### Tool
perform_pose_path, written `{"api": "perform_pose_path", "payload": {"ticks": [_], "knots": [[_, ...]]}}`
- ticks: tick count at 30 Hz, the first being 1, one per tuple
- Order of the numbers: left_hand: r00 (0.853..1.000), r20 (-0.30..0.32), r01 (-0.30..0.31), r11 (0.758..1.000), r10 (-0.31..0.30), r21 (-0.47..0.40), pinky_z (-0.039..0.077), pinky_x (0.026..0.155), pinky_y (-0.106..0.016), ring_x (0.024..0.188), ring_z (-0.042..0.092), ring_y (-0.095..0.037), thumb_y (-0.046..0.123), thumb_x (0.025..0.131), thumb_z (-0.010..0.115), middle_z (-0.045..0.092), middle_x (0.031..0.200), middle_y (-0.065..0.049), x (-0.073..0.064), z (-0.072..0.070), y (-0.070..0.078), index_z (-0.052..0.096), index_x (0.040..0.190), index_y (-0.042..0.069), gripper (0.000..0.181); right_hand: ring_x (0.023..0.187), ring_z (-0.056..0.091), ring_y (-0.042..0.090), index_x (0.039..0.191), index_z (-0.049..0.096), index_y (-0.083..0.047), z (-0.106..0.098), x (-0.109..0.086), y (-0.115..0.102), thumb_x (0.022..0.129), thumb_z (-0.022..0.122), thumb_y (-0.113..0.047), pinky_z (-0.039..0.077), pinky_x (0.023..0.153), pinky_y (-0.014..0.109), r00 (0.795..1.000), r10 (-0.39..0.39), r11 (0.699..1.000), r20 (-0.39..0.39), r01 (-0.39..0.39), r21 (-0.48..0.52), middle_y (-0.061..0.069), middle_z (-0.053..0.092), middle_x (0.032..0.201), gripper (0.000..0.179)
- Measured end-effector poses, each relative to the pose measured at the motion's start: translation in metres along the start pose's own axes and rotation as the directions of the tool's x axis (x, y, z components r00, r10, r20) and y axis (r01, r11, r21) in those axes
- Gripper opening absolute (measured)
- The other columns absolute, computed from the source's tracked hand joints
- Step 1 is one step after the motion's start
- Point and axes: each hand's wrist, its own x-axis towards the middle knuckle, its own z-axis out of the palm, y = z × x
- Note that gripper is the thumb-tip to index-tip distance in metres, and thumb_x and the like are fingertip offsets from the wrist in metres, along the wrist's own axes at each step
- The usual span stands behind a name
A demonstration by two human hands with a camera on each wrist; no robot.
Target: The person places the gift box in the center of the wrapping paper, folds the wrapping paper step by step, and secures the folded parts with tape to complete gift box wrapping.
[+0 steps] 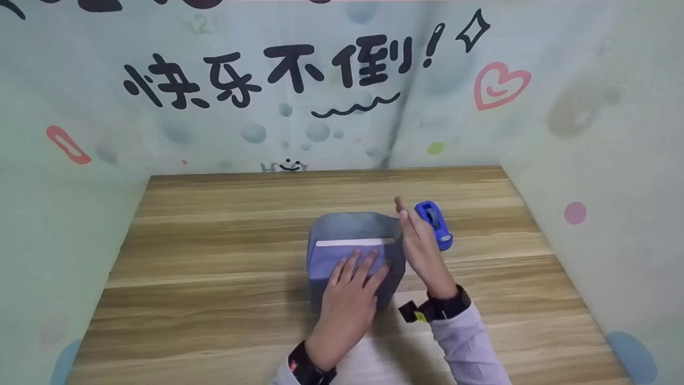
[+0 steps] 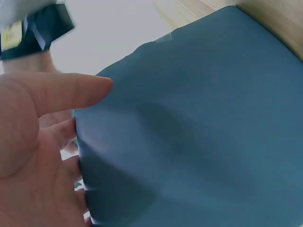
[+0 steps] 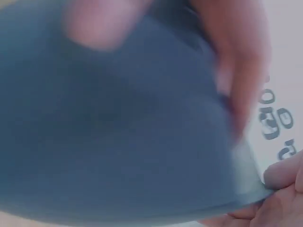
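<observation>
A package wrapped in blue-grey paper (image 1: 347, 227) stands near the middle of the table, a narrow white strip (image 1: 355, 242) crossing its upper face. Spread across that face, my left hand (image 1: 350, 299) rests with its fingers extended. My right hand (image 1: 422, 248) lies along the package's right side, fingers straight and pointing away from me. In the left wrist view the paper fills much of the picture, with a small piece of clear tape (image 2: 164, 38) at its edge. The right wrist view is blurred; fingertips (image 3: 281, 175) touch a paper corner at lower right.
Just beyond my right hand, a blue tape dispenser (image 1: 442, 235) lies on the wooden table (image 1: 214, 251). A pale printed backdrop (image 1: 342, 80) with dark lettering closes off the back, and similar panels stand on both sides.
</observation>
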Motion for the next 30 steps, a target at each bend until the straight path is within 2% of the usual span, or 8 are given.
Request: {"api": "perform_pose_path", "payload": {"ticks": [4,7,10,13,16,19,25,30], "knots": [[1.0,0.005,0.006,1.0,-0.006,-0.012,0.036,0.104,-0.042,0.133,0.039,-0.025,0.029,0.077,0.072,0.04,0.146,0.002,0.003,-0.001,0.0,0.046,0.134,0.03,0.063,0.136,0.034,0.026,0.145,0.026,-0.004,-0.024,0.005,-0.016,0.103,0.028,-0.026,0.026,0.113,0.039,0.999,-0.011,0.999,-0.034,0.013,0.037,0.013,0.033,0.149,0.048],[1.0,0.008,0.006,1.0,-0.005,-0.025,0.037,0.104,-0.041,0.133,0.039,-0.024,0.031,0.077,0.072,0.04,0.146,0.002,0.004,-0.001,-0.002,0.044,0.135,0.029,0.064,0.137,0.032,0.027,0.147,0.02,-0.003,-0.031,-0.005,-0.008,0.101,0.036,-0.026,0.024,0.114,0.039,1.0,0.029,0.999,-0.008,-0.029,0.019,0.013,0.03,0.15,0.054],[1.0,-0.002,-0.001,0.999,0.001,-0.038,0.036,0.105,-0.041,0.133,0.039,-0.023,0.032,0.077,0.072,0.04,0.145,0.001,0.002,0.001,-0.003,0.044,0.136,0.027,0.066,0.133,0.036,0.034,0.145,0.02,0.003,-0.02,-0.026,0.016,0.097,0.049,-0.021,0.031,0.11,0.045,0.998,0.039,0.998,0.049,-0.036,-0.061,0.02,0.031,0.148,0.061],[1.0,-0.022,-0.007,0.998,0.006,-0.067,0.036,0.105,-0.041,0.133,0.038,-0.023,0.031,0.076,0.073,0.04,0.146,0.001,0.001,0.001,-0.005,0.043,0.136,0.025,0.068,0.124,0.047,0.037,0.144,0.027,0.003,0.003,-0.051,0.04,0.094,0.054,-0.018,0.04,0.102,0.049,0.997,0.016,0.995,0.081,-0.007,-0.101,0.024,0.043,0.139,0.06],[0.999,-0.051,-0.016,0.995,0.011,-0.099,0.036,0.105,-0.041,0.133,0.038,-0.023,0.029,0.075,0.073,0.041,0.145,0.0,0.001,0.001,-0.007,0.043,0.137,0.023,0.069,0.118,0.053,0.03,0.144,0.03,-0.003,0.022,-0.066,0.051,0.095,0.053,-0.02,0.045,0.097,0.046,0.998,-0.01,0.994,0.058,0.016,-0.104,0.02,0.052,0.132,0.057],[0.998,-0.067,-0.028,0.994,0.021,-0.106,0.037,0.104,-0.04,0.134,0.037,-0.022,0.03,0.076,0.072,0.041,0.145,0.0,0.0,0.003,-0.008,0.042,0.138,0.021,0.07,0.118,0.053,0.029,0.146,0.023,-0.001,0.028,-0.072,0.054,0.096,0.051,-0.02,0.045,0.097,0.044,0.999,-0.034,0.989,0.012,0.036,-0.145,0.022,0.048,0.136,0.061],[0.995,-0.095,-0.029,0.993,0.019,-0.113,0.038,0.102,-0.04,0.133,0.038,-0.022,0.035,0.076,0.071,0.042,0.144,-0.001,-0.002,0.008,-0.008,0.038,0.141,0.017,0.075,0.13,0.04,0.036,0.144,0.031,-0.002,0.03,-0.079,0.051,0.095,0.052,-0.016,0.035,0.105,0.049,0.99,-0.136,0.932,-0.031,0.117,-0.343,0.024,0.038,0.143,0.055],[0.987,-0.158,-0.04,0.985,0.013,-0.167,0.04,0.096,-0.043,0.13,0.04,-0.025,0.041,0.069,0.074,0.037,0.147,-0.002,-0.004,0.011,-0.006,0.032,0.144,0.016,0.089,0.127,0.041,0.042,0.141,0.038,-0.004,0.033,-0.082,0.045,0.093,0.054,-0.015,0.039,0.1,0.054,0.981,-0.193,0.867,-0.002,0.169,-0.468,0.029,0.038,0.141,0.052]]}}
